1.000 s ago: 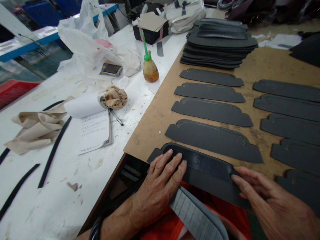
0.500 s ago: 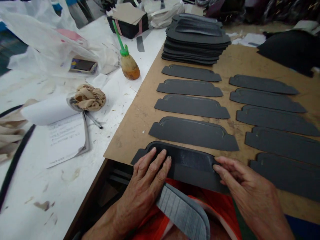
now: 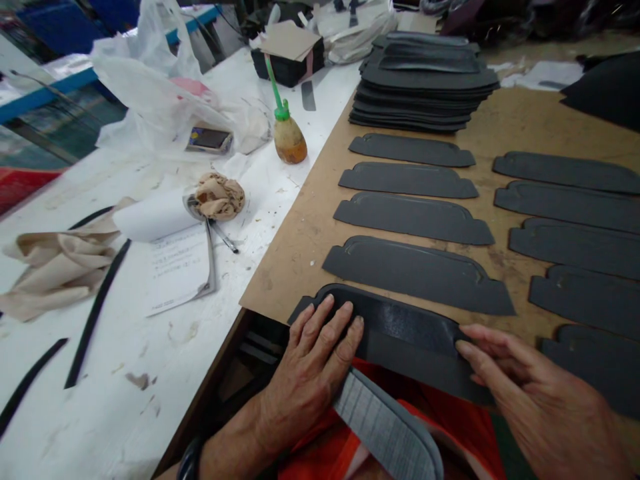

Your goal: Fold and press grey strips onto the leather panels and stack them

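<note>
At the near edge of the brown board lies a dark grey shaped panel [image 3: 400, 352], overhanging toward my lap. A shinier black strip [image 3: 395, 319] lies along its curved upper edge. My left hand [image 3: 317, 353] rests over the strip's left part, fingers stretched out flat; its thumb is hidden. My right hand [image 3: 530, 380] pinches the strip's right end between thumb and index finger. A grey striped piece with a rounded end [image 3: 387, 420] sticks out from beneath my left hand over my lap. Whether that hand grips it, I cannot tell.
Several matching dark panels [image 3: 413, 217] lie in two columns on the brown board [image 3: 280, 267]. Behind them stands a stack of panels [image 3: 425, 100]. On the white table are a green-nozzled bottle [image 3: 290, 140], notepad [image 3: 183, 267], crumpled tan ball [image 3: 220, 197] and plastic bag [image 3: 145, 100].
The view has swung left, so everything sits further right in the picture. Both hands keep their places on the panel and strip, with little visible movement.
</note>
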The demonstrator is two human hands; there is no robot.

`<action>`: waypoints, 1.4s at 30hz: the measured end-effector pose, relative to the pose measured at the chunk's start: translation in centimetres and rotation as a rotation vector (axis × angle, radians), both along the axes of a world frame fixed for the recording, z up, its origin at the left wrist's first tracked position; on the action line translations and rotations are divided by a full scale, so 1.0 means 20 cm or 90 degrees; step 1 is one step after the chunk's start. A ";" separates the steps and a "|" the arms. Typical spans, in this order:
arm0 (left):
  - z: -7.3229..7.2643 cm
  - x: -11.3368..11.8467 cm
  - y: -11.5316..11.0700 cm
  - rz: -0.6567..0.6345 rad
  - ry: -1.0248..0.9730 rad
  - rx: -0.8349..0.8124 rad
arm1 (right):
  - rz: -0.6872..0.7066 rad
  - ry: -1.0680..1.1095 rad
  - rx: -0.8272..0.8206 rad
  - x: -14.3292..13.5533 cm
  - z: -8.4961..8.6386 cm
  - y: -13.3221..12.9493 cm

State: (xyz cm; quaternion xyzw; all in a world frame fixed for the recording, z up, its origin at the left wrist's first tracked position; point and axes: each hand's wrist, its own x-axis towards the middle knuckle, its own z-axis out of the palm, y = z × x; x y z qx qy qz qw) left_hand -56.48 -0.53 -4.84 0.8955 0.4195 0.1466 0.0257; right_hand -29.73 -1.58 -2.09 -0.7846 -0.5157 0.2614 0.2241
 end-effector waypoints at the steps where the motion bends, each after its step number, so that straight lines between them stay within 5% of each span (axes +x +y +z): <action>1: 0.00 0.00 0.00 0.001 0.006 -0.003 | 0.002 0.003 0.000 0.00 -0.01 0.00; 9: 0.00 -0.01 0.01 -0.007 -0.012 -0.011 | -0.012 0.036 -0.018 -0.02 -0.04 -0.01; 25: -0.03 0.00 0.04 -0.028 -0.016 0.015 | -0.027 0.099 -0.001 -0.07 0.06 0.05; 42: 0.00 0.00 0.01 -0.020 -0.001 -0.021 | -0.037 0.037 -0.093 0.01 0.00 0.03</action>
